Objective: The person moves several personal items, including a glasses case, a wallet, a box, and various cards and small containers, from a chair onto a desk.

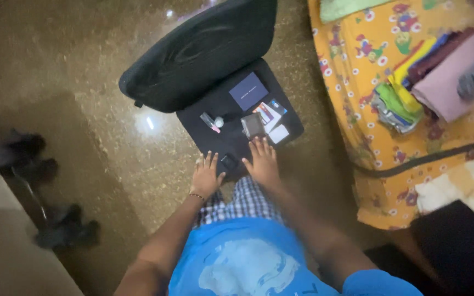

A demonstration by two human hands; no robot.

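Note:
An open black suitcase [231, 145] lies on the floor, its lid [198, 52] raised at the back. Inside lie a dark blue booklet [248, 91], a brown wallet [252, 125], several cards [270, 112], a small tube [210, 122] and a small black box [229, 160]. My left hand [206, 176] rests flat on the case's near left edge, fingers spread, holding nothing. My right hand [263, 161] lies flat on the case just below the wallet, fingers apart and empty.
A bed with a yellow patterned sheet [368, 109] stands at the right, with a stack of folded clothes [429, 77] on it. Dark shoes [23, 156] lie on the brown speckled floor at the left. A checked cloth lies at the lower right.

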